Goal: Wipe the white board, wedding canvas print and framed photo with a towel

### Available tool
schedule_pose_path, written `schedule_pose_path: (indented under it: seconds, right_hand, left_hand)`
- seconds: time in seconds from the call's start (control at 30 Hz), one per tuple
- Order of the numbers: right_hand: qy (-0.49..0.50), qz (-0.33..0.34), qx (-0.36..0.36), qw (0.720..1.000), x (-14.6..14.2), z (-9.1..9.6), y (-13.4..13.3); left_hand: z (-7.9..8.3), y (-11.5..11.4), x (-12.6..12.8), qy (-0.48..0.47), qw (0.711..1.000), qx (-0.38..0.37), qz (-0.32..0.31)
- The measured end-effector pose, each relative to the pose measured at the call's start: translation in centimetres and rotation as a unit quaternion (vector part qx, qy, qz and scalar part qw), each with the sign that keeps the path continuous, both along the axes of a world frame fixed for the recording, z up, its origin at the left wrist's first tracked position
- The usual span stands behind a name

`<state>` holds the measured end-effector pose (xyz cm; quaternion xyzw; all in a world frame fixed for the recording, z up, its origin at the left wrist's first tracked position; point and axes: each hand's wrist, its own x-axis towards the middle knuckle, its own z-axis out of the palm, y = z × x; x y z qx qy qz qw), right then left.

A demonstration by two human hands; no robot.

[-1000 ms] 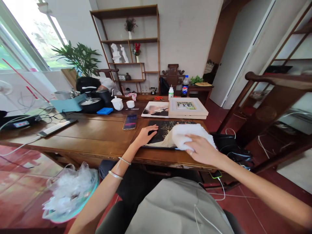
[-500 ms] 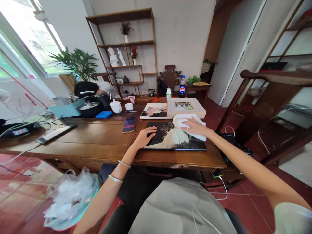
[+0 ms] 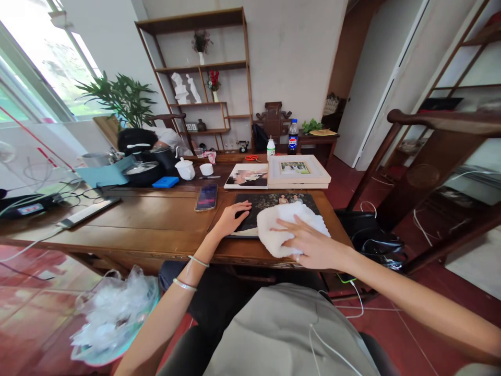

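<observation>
A dark photo panel (image 3: 270, 202) with a printed wedding picture lies flat near the table's front edge. Across its lower right part, and past its front edge, spreads a white cloth (image 3: 270, 224). My right hand (image 3: 307, 240) presses down on this cloth and grips it, fingers bent over the top. On the panel's left edge rests my left hand (image 3: 234, 216), fingers stretched out, holding nothing. The cloth and my right hand hide much of the picture.
Behind the panel lie a smaller photo print (image 3: 246, 176) and a white framed picture (image 3: 295, 171). A phone (image 3: 206, 198) is left of my left hand. Farther back stand a white teapot (image 3: 185, 169), a cola bottle (image 3: 293, 137) and a white bottle (image 3: 271, 149). A wooden chair (image 3: 426, 162) is at right.
My right hand has drawn the white cloth from the panel's upper right down toward me and slightly left, uncovering the figures at the top. My left hand stays in place.
</observation>
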<state>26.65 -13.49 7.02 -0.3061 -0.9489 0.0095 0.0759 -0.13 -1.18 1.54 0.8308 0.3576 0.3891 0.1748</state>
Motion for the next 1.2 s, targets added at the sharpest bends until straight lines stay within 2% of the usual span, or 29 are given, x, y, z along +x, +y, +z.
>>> schedule_pose_path:
  seconds: [0.07, 0.13, 0.3, 0.4, 0.5, 0.73, 0.83, 0.9, 1.0, 1.1, 1.2]
  right_hand:
    - [0.005, -0.004, -0.007, 1.000, 0.1, 0.2, 0.9]
    - [0.016, -0.031, -0.009, 0.999, 0.7, 0.3, 3.1]
    - [0.026, -0.163, 0.015, 0.986, 2.9, 0.3, 9.8]
    - [0.021, -0.196, 0.025, 0.980, 3.4, 0.2, 11.7]
    - [-0.006, -0.184, 0.038, 0.982, 2.9, -0.2, 10.6]
    - [-0.011, -0.039, 0.034, 0.999, -0.1, -0.4, 1.0]
    - [-0.003, -0.009, 0.019, 1.000, -0.6, -0.2, -0.5]
    - [0.007, -0.008, 0.014, 1.000, -0.4, 0.0, 0.7]
    - [0.023, -0.036, 0.019, 0.999, 0.5, 0.2, 4.8]
    - [0.021, -0.131, 0.024, 0.991, 1.7, 0.1, 9.6]
    - [0.016, -0.200, 0.032, 0.979, 2.4, 0.0, 12.3]
  left_hand:
    - [0.1, 0.0, 0.0, 0.001, 1.000, -0.003, -0.001]
    - [0.1, -0.1, 0.0, 0.001, 1.000, -0.005, 0.000]
    - [0.1, 0.0, 0.0, -0.015, 1.000, -0.007, -0.004]
    - [-0.1, 0.0, -0.1, -0.014, 1.000, -0.002, -0.004]
    - [-0.3, 0.2, -0.1, -0.016, 1.000, 0.007, -0.003]
    - [-0.3, 0.2, 0.0, -0.010, 1.000, 0.006, 0.000]
    - [-0.2, 0.2, 0.0, -0.011, 1.000, 0.002, 0.000]
    - [-0.2, 0.2, 0.0, -0.013, 1.000, 0.001, -0.004]
    - [-0.3, 0.3, -0.1, -0.017, 1.000, 0.003, -0.008]
    - [-0.3, 0.4, -0.2, -0.017, 1.000, 0.005, -0.012]
    - [-0.4, 0.5, -0.3, -0.018, 1.000, 0.008, -0.015]
